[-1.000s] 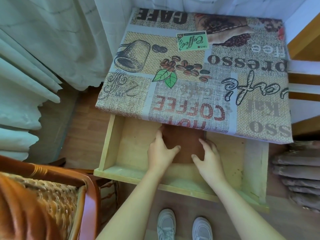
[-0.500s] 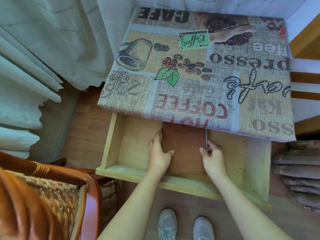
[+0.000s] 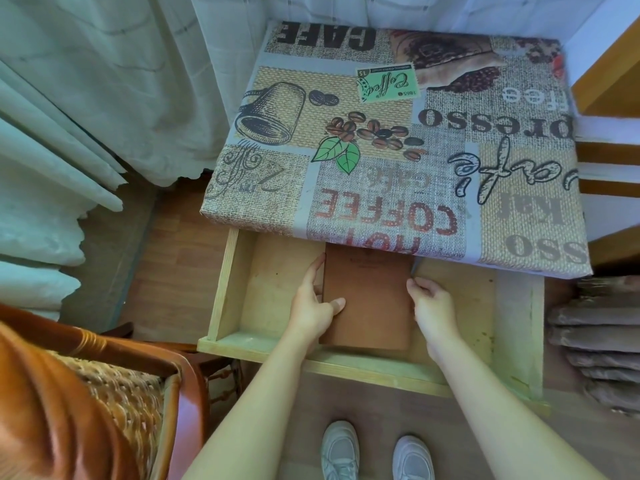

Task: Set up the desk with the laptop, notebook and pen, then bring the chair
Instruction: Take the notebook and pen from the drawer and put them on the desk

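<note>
A brown notebook (image 3: pixel 369 303) lies in the open wooden drawer (image 3: pixel 266 345) of the desk (image 3: pixel 519 216), which wears a coffee-print cloth. Its far end is tucked under the cloth's edge. My left hand (image 3: pixel 311 306) grips the notebook's left edge, thumb on the cover. A thin dark pen (image 3: pixel 413 266) lies along the notebook's right edge, mostly hidden. My right hand (image 3: pixel 433 304) has its curled fingertips pinching the pen's near end. A wicker-seat wooden chair (image 3: pixel 114 389) stands at the lower left. No laptop is in view.
Pale curtains (image 3: pixel 86 116) hang at the left and behind the desk. A stack of folded brown fabric (image 3: pixel 602 344) sits right of the drawer. Wooden furniture (image 3: pixel 609 74) borders the desk's right side. My white shoes (image 3: pixel 341 452) stand under the drawer's front.
The notebook has slid out from under the desktop toward the drawer's front. The pen has come into sight beside it, and my right hand has shifted off the cover to the pen.
</note>
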